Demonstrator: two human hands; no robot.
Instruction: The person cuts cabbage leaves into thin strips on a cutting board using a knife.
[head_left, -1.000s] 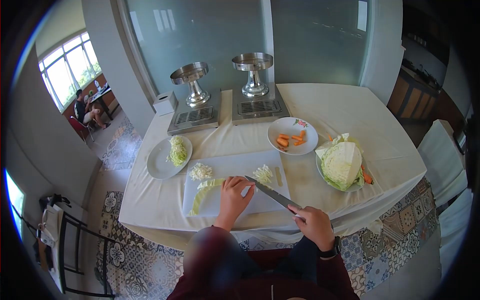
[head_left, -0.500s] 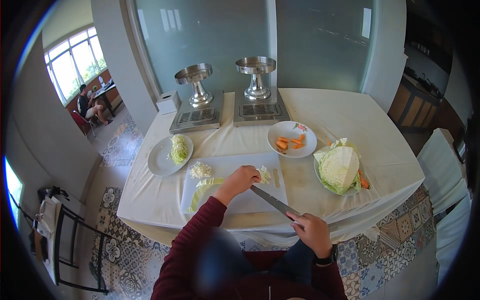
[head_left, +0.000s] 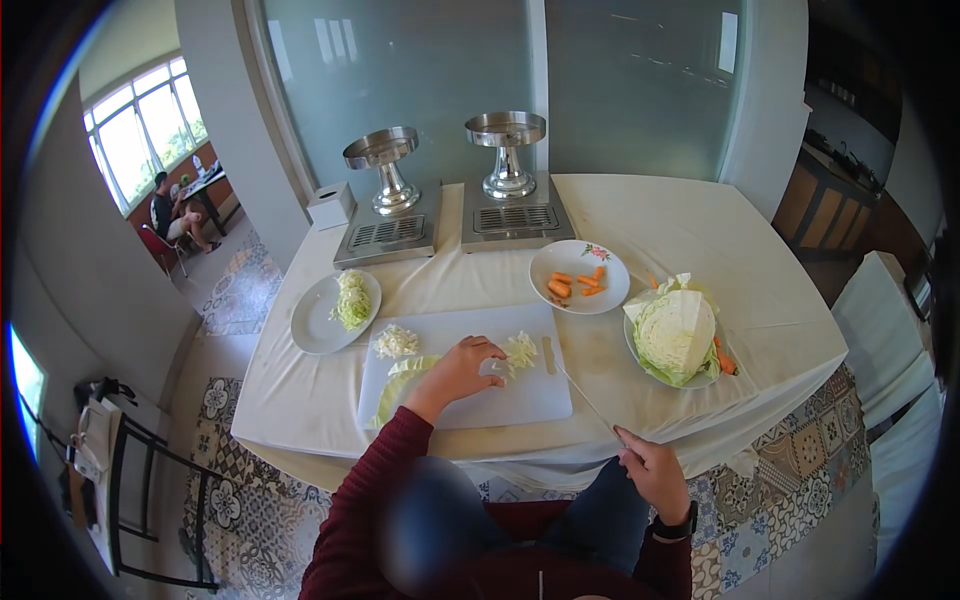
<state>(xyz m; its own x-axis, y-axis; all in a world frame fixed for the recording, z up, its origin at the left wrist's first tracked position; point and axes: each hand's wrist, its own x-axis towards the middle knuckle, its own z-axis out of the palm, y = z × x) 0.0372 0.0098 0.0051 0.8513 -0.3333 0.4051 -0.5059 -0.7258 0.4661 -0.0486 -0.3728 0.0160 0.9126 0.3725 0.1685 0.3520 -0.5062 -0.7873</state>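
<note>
My left hand (head_left: pixel 462 374) is over the middle of the white cutting board (head_left: pixel 470 410), its fingers apart and curved beside a small pile of shredded cabbage (head_left: pixel 520 351). In my right hand (head_left: pixel 652 470) is the handle of a knife (head_left: pixel 592 403), its blade pointing up and left past the board's right edge. A pale cabbage leaf (head_left: pixel 400 388) lies left of my left hand, below another shredded heap (head_left: pixel 397 341). Beyond the board's left corner, a plate (head_left: pixel 312 318) holds more shredded cabbage (head_left: pixel 352 301).
A flowered bowl (head_left: pixel 543 264) holds carrot pieces (head_left: pixel 560 288). A large cabbage (head_left: pixel 677 332) sits on a plate at the right, with carrots (head_left: pixel 726 362) beside it. Two metal stands (head_left: pixel 396 190) and a white box (head_left: pixel 331 206) are at the back. A person (head_left: pixel 168 210) sits far left.
My left hand has moved slightly left, off the right-hand pile, and its fingers have opened. The knife has moved right, off the board, with my right hand.
</note>
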